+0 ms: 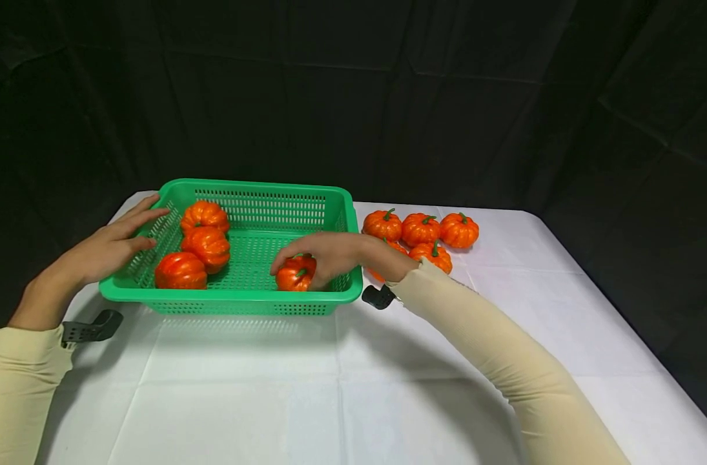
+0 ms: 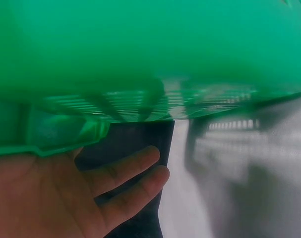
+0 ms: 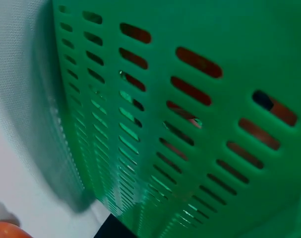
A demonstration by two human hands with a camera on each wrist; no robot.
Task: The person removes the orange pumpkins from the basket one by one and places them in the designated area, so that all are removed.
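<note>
A green slotted basket [image 1: 260, 188] stands on a white table. My right hand [image 1: 324, 255] reaches over its right rim and curls round a small orange pumpkin [image 1: 296, 274] at the basket's front right. Three more pumpkins [image 1: 204, 245] lie at the basket's left side. My left hand [image 1: 117, 239] rests with straight fingers on the basket's left rim; in the left wrist view its fingers [image 2: 125, 173] lie under the green rim [image 2: 66, 134]. The right wrist view shows only the slotted basket wall [image 3: 190, 124].
Several orange pumpkins [image 1: 421, 229] lie in a cluster on the table right of the basket. The white cloth [image 1: 330, 387] runs bare toward me. Black curtains close off the back and sides. The table's right edge falls away at far right.
</note>
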